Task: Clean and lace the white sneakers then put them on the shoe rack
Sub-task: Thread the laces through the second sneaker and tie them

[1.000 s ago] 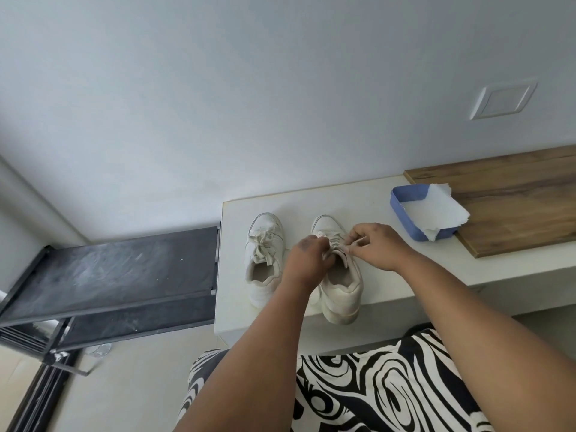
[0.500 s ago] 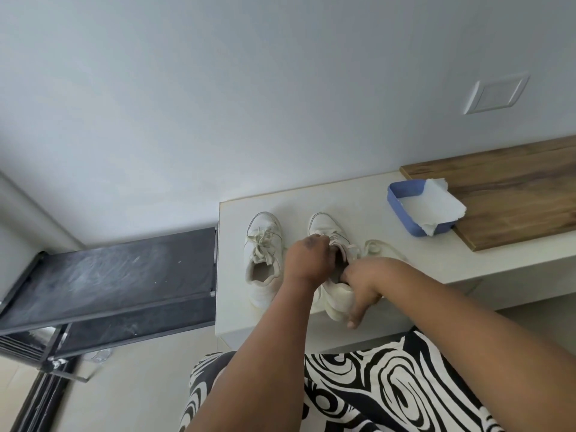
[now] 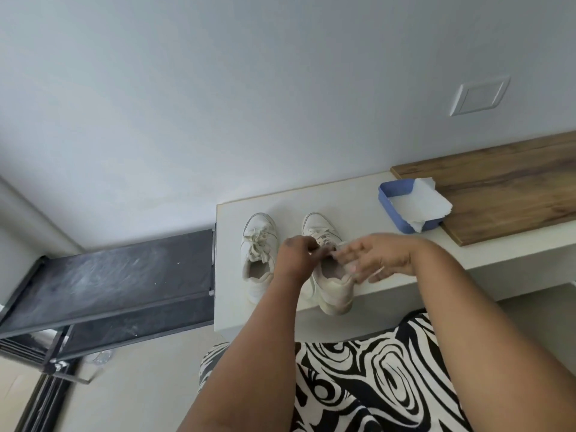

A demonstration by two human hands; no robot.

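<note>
Two white sneakers stand side by side on the white counter (image 3: 367,194), toes to the wall. The left sneaker (image 3: 258,256) has its laces tied in a bow. Over the tongue of the right sneaker (image 3: 331,291), my left hand (image 3: 296,257) pinches the lace with curled fingers. My right hand (image 3: 378,257) hovers over that shoe's right side with its fingers spread and nearly straight; a lace end lies by its fingertips. The heel of the right sneaker sticks out past the counter's front edge. The black shoe rack (image 3: 106,285) stands left of the counter, lower down.
A blue tray (image 3: 388,198) holding a crumpled white paper towel (image 3: 419,207) sits at the back right, against a wooden board (image 3: 505,185). A wall plate (image 3: 478,95) is above. My patterned black-and-white clothing (image 3: 367,375) fills the bottom of the view.
My right hand went from pinching the lace down to the shoe's heel side, and now is raised again beside the lacing with its fingers spread. My left hand stayed on the lace.
</note>
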